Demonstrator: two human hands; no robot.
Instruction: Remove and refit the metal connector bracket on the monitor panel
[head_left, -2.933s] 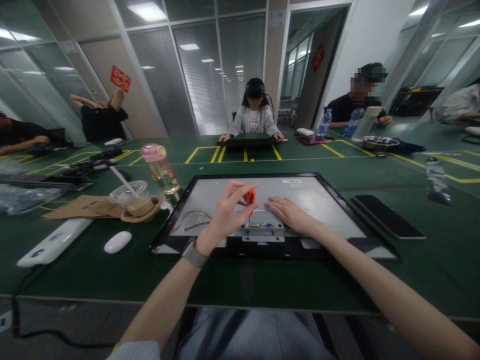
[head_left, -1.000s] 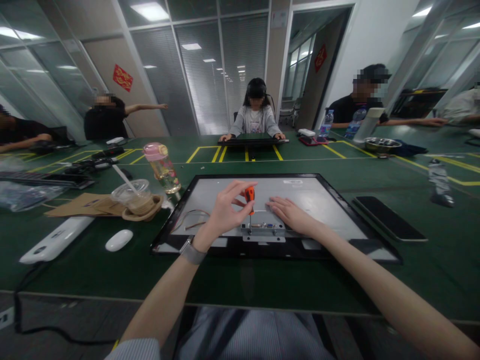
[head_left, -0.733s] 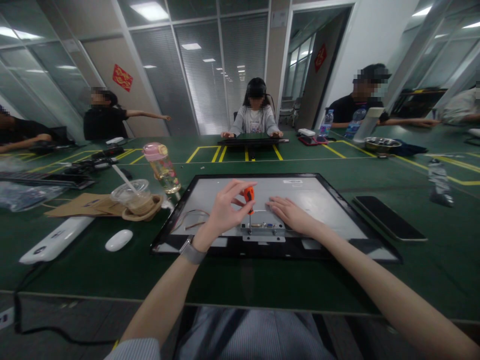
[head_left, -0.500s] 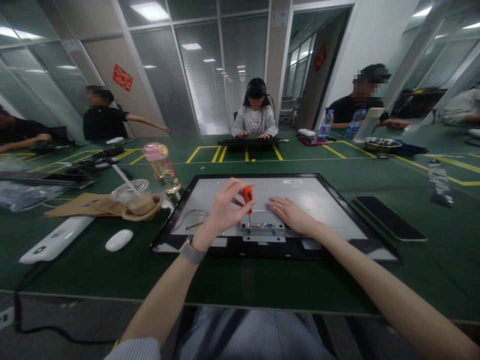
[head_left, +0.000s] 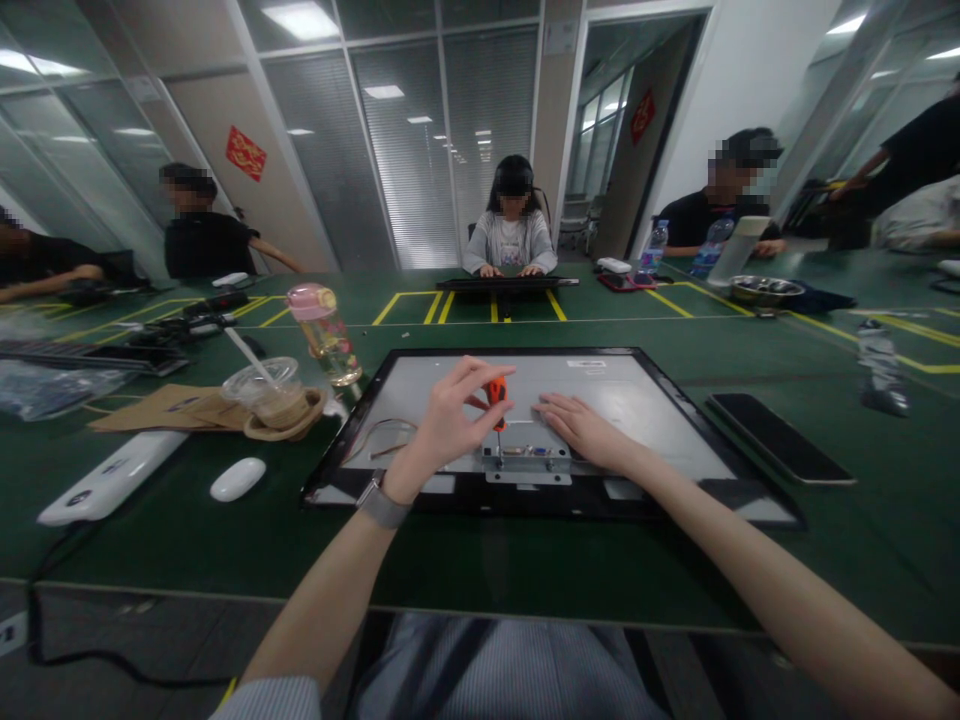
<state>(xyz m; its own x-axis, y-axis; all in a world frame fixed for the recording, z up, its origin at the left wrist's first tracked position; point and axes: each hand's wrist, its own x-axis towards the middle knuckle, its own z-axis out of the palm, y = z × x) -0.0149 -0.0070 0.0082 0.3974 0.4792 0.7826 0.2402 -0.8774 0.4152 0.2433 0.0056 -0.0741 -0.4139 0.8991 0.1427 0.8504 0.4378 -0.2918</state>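
A flat display panel (head_left: 637,375) with a grey back and black frame lies on the green table before me. My left hand (head_left: 454,410) grips an orange and black screwdriver (head_left: 497,392) between thumb and fingers, holding it upright. Its thin shaft points down at the left part of a metal bracket (head_left: 529,476) with connector ports, near the panel's close edge. Just right of the bracket, my right hand (head_left: 581,428) rests flat on the panel, fingers stretched out. Thin wires (head_left: 382,430) lie on the panel's left side.
Left of the panel stand a pink-lidded bottle (head_left: 324,335) and an iced drink cup (head_left: 266,390), near a white mouse-like object (head_left: 238,480) and a white power strip (head_left: 112,480). A black phone (head_left: 780,437) lies at right. Several people sit around the table.
My hands stay almost in place; the screwdriver handle appears slightly turned. A person at left has drawn in an outstretched arm, and someone in dark clothing has appeared at far right.
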